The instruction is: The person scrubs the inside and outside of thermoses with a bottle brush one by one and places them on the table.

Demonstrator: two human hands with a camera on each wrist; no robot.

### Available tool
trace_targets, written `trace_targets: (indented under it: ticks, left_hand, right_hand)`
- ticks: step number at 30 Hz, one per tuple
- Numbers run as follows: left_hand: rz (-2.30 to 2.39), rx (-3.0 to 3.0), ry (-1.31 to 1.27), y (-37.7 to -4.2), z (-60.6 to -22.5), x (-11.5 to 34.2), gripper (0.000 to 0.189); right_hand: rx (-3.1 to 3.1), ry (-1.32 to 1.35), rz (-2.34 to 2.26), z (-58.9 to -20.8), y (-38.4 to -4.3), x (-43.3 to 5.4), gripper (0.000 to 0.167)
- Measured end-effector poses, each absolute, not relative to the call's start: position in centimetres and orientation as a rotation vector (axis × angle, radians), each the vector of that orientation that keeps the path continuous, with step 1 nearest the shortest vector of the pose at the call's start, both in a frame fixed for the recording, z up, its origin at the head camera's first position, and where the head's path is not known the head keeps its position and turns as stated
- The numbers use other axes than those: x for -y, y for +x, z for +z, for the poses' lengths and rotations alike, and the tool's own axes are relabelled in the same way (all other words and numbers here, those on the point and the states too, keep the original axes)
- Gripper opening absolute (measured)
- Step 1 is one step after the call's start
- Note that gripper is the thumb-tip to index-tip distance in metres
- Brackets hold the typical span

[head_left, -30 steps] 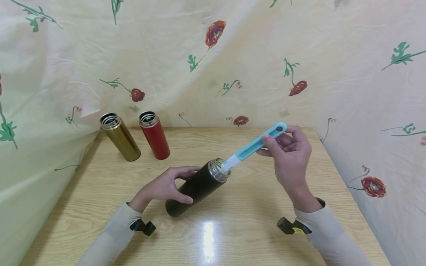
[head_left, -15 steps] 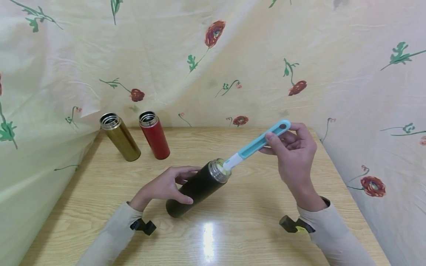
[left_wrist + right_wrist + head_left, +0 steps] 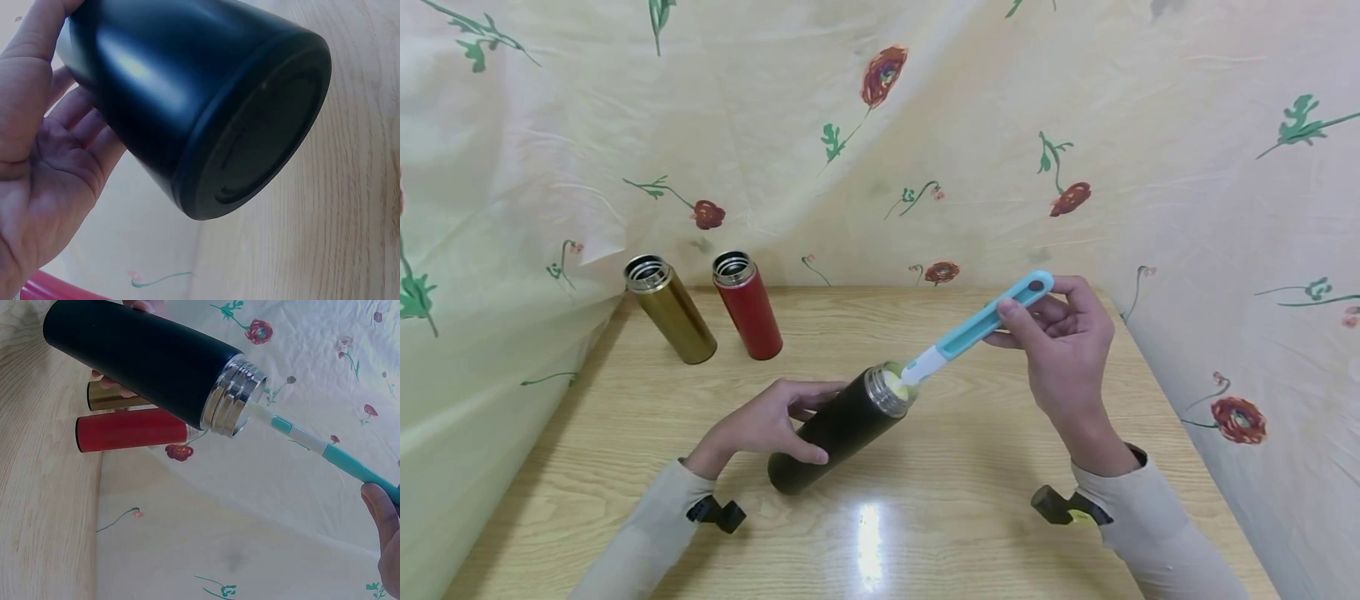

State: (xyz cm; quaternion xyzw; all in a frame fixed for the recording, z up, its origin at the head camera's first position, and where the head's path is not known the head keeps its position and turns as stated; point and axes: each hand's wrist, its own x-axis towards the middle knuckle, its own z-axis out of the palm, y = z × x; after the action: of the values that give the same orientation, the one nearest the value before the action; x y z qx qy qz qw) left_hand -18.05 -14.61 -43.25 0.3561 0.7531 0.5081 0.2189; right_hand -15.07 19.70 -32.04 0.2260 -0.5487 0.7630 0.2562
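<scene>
My left hand (image 3: 767, 427) grips a black thermos bottle (image 3: 842, 429) round its body, thumb on the near side. The bottle is tilted, its bare steel threaded mouth (image 3: 234, 397) pointing up and to the right. Between thumb and fingers, my right hand (image 3: 1063, 350) pinches the blue handle of a bottle brush (image 3: 977, 327). The brush's white neck enters the mouth, and a little pale yellow-green shows just inside; the rest of its head is hidden in the bottle. In the left wrist view the bottle's round base (image 3: 262, 131) faces the camera.
Two lidless thermos bottles, one gold (image 3: 673, 312) and one red (image 3: 750, 308), stand upright at the back left of the wooden table (image 3: 647, 433). A flower-print cloth (image 3: 790, 133) hangs behind the table and along both sides.
The brush and right hand have shifted slightly up and right, then held nearly still. The left hand and black bottle have moved a little to the left, showing more of the brush's pale head.
</scene>
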Motion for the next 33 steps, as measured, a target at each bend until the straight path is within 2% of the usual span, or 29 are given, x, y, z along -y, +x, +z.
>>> trace_targets:
  ticks: [33]
  left_hand:
    - [1.420,-2.043,0.973,-17.6,-43.3,15.4,0.083]
  right_hand:
    - [1.424,0.549,2.145,-30.9,-15.1,-21.0,0.023]
